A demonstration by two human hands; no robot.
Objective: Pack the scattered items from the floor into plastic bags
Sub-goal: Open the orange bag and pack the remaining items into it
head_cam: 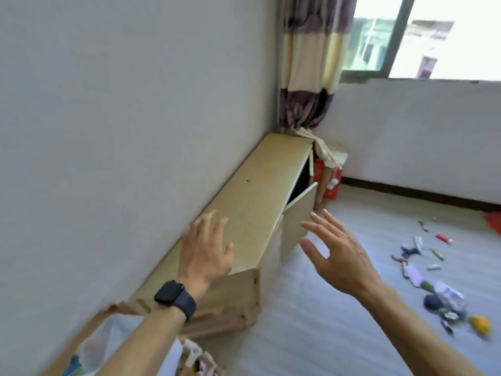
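Small scattered items (433, 275) lie on the pale floor at the right: tubes, a red lighter-like piece (443, 238), a yellow object (481, 324) and crumpled wrappers. Both my hands are raised in front of me with fingers spread and hold nothing. My left hand (206, 251), with a black watch on the wrist, hovers over the low cabinet's top. My right hand (336, 253) is in the air left of the items. A whitish plastic bag (108, 346) sits in an open cardboard box at the bottom left, partly hidden by my left forearm.
A long low yellow cabinet (252, 202) runs along the left wall, one door (298, 213) ajar. A cardboard box (230, 302) stands against its front. A tied curtain (306, 77) and a red box (332, 183) fill the far corner under the window.
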